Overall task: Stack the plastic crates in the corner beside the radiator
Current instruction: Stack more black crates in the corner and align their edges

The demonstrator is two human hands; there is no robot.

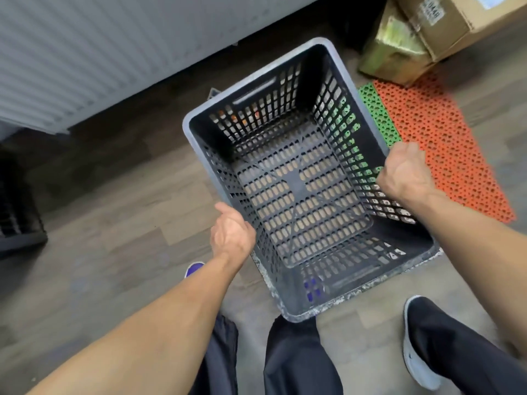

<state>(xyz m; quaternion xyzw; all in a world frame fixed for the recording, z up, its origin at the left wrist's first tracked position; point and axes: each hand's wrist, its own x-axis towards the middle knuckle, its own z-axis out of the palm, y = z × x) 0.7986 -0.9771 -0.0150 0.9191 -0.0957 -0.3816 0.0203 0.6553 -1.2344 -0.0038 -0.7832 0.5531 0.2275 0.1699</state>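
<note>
Cardboard box (467, 27) label (431, 10), print illegible

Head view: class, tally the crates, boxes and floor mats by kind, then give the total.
Crates: 2, the held grey crate and a dark crate at the left edge.
Boxes: 2, a cardboard box and a green-gold box.
Floor mats: 2, a green mat, an orange mat.
Total: 6.

The floor (114, 223) is laid with wood-look planks in grey-brown tones, and a white ribbed radiator (85, 52) is mounted along the wall at the upper left. At the upper right a brown cardboard box (456, 21) is seen against a shiny greenish-gold package (393, 49). Just in front of them an orange perforated mat (445, 138) is spread on the floor, bordered on its left by a green strip (370, 109).
</note>
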